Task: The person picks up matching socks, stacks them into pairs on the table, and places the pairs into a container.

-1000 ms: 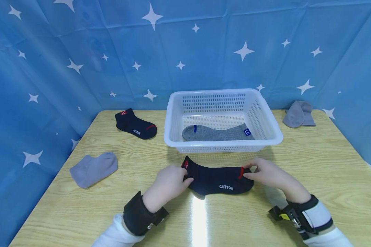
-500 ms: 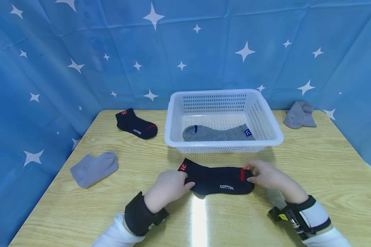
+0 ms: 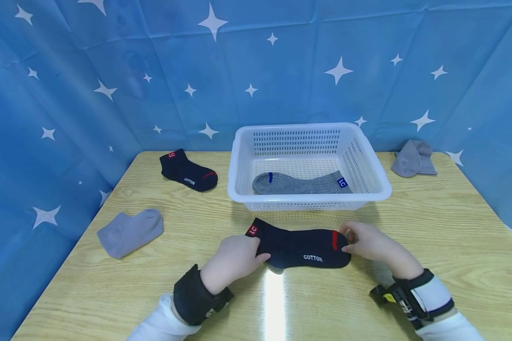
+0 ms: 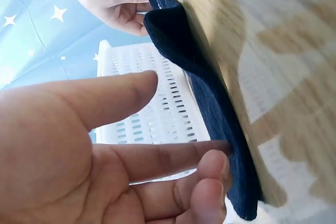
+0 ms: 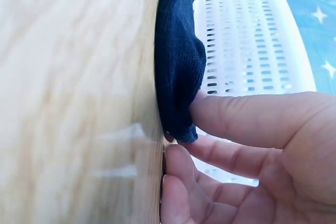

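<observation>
White basket (image 3: 309,198) blocks way just beyond black sock (image 3: 303,246); open top gives entry from above. Counter (image 3: 435,227) runs free right of basket, up to folded grey sock (image 3: 409,161).

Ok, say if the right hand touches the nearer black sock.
Touching. In the right wrist view, the right hand has its thumb against the nearer black sock.

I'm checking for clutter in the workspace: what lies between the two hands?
In the head view, the dark sock marked COTTON lies between the left hand, at its cuff end, and the right hand, at its toe end.
</observation>
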`<state>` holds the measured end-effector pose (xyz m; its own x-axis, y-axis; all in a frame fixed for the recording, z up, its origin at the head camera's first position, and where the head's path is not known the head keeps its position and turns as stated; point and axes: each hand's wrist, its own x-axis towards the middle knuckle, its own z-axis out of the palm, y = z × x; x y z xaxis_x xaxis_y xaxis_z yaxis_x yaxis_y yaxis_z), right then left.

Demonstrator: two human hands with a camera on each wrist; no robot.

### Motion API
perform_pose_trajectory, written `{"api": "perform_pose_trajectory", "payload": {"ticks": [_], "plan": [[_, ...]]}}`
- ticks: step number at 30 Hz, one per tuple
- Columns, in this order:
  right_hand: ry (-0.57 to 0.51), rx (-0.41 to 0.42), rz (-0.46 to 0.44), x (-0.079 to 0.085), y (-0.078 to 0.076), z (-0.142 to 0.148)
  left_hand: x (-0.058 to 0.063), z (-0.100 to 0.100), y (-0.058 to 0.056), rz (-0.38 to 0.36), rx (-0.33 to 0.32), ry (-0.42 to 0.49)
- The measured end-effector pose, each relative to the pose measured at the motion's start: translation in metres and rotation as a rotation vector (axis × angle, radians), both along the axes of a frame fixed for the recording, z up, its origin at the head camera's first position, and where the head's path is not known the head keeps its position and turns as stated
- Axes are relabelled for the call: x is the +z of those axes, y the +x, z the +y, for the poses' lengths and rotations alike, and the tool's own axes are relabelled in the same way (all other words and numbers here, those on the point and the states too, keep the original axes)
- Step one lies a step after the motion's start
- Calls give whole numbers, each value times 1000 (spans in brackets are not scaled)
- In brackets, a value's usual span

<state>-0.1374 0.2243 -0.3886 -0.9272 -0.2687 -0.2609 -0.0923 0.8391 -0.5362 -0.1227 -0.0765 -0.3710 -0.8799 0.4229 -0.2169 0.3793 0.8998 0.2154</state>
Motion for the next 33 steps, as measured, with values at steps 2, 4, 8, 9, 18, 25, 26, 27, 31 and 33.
{"api": "perform_pose_trajectory", "payload": {"ticks": [2, 4, 8, 9, 18, 25, 26, 27, 31, 33], "plan": [[-7, 5, 6, -1, 0, 1, -1, 0, 0, 5, -14, 0], [-21, 8, 4, -1, 1, 2, -1, 0, 1, 22, -32, 9], [-55, -23, -12, 1, 1, 4, -3, 0, 0, 74, -60, 48], [-56, -31, -11, 2, 1, 5, -3, 0, 0, 91, -65, 58], [3, 13, -7, 2, 3, 1, -4, 11, 2, 122, -129, 136], [-229, 14, -25, 6, 6, -5, -4, 21, 9, 93, -196, 216], [-281, 13, -32, 8, 7, -7, -5, 22, 10, 77, -203, 237], [-323, 12, -37, 9, 8, -10, -5, 23, 11, 66, -211, 257], [-511, 43, -60, 17, 15, -25, -5, 26, 14, 23, -264, 358], [-600, 82, -81, 20, 20, -33, -5, 28, 16, 11, -288, 391]]}}
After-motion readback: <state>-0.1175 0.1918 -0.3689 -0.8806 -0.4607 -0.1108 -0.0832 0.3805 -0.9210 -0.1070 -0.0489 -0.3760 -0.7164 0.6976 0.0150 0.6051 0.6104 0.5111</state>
